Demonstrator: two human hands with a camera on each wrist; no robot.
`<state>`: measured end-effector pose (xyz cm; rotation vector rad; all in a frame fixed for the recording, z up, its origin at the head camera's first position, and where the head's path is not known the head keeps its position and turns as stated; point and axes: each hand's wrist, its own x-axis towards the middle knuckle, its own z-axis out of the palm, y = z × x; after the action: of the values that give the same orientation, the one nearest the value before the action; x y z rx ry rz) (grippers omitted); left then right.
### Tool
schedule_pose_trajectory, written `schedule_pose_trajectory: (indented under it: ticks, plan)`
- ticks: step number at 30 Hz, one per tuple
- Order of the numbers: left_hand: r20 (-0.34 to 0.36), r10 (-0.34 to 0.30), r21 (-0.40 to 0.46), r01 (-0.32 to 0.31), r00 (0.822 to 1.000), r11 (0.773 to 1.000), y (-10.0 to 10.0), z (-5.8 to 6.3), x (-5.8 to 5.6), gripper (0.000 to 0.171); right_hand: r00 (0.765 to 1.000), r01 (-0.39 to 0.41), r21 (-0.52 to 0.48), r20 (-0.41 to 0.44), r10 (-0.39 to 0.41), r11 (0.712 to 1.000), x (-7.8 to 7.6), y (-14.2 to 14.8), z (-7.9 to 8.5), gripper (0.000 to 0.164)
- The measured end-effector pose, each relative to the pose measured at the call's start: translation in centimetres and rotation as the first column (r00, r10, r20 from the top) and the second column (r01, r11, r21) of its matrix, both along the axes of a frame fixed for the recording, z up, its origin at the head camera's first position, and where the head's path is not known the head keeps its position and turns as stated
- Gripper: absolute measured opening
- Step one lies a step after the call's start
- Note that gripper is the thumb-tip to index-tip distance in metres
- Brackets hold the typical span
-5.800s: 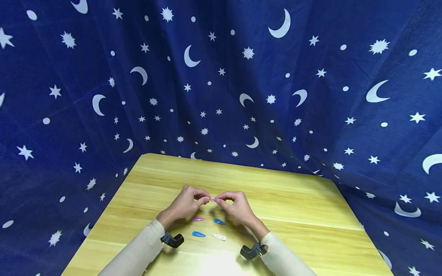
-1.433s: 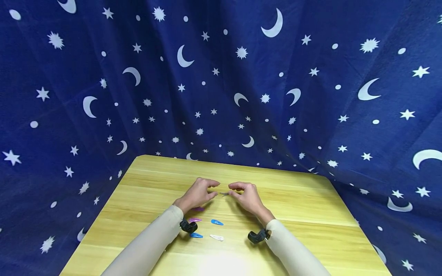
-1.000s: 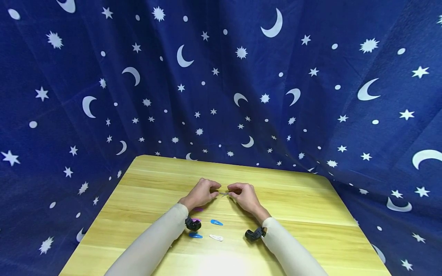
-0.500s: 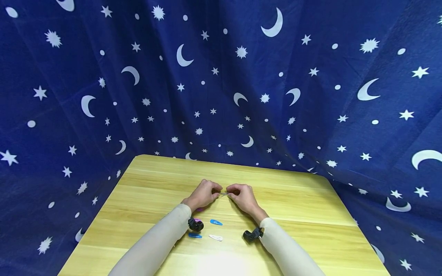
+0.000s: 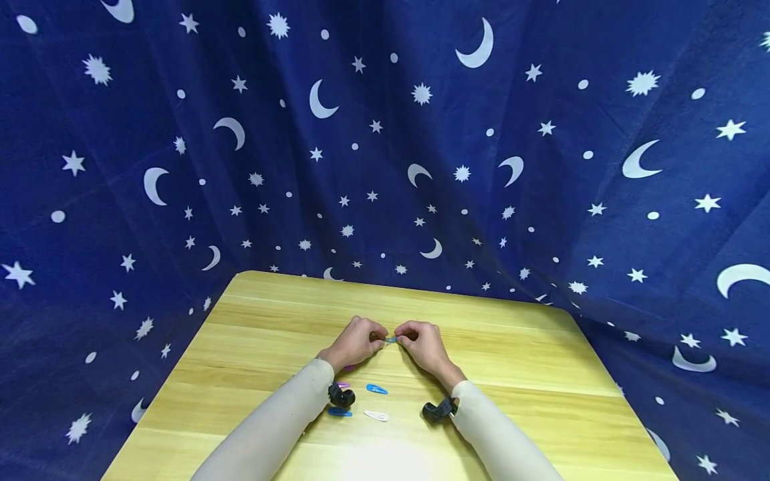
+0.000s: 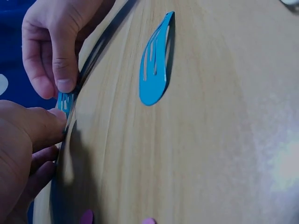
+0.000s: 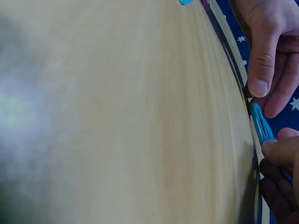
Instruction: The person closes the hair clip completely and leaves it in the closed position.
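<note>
A blue snap hair clip (image 5: 392,339) is held between both hands over the middle of the table. My right hand (image 5: 424,342) pinches one end between thumb and fingers, as the right wrist view shows on the clip (image 7: 262,123). At the other end, the thumb and fingertips of my left hand (image 5: 356,339) close around the tip. The left wrist view shows the slotted part of this clip (image 6: 65,101) between the two thumbs. Nearer my body lie another blue clip (image 5: 377,388), a third blue one (image 5: 340,412) and a white clip (image 5: 376,415).
Beside my left forearm lie two purple clips, a farther one (image 5: 349,367) and a nearer one (image 5: 343,385), both partly covered by the arm. The wooden table (image 5: 511,374) ends at a dark blue curtain (image 5: 385,133) with moons and stars.
Earlier the hands held a purple clip; a second purple clip now lies on the table. The left hand has moved in to the blue clip, which has turned from edge-on to show its blue face.
</note>
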<state>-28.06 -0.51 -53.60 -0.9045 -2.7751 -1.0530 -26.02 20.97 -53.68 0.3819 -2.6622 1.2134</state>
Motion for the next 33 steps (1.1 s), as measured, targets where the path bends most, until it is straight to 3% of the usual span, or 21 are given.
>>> schedule_pose_trajectory:
  ticks: [14, 33]
  plan:
    - [-0.015, -0.036, 0.005, 0.036, 0.999, 0.999, -0.6, 0.1, 0.3, 0.02, 0.999, -0.013, -0.085, 0.051, 0.018, 0.996, 0.5, -0.2, 0.8, 0.013]
    - [-0.083, -0.004, 0.113, 0.014, 0.997, 0.993, -1.5, 2.4, 1.7, 0.018, 0.999, -0.038, -0.157, -0.002, 0.038, 0.987, 2.0, -0.7, 3.7, 0.011]
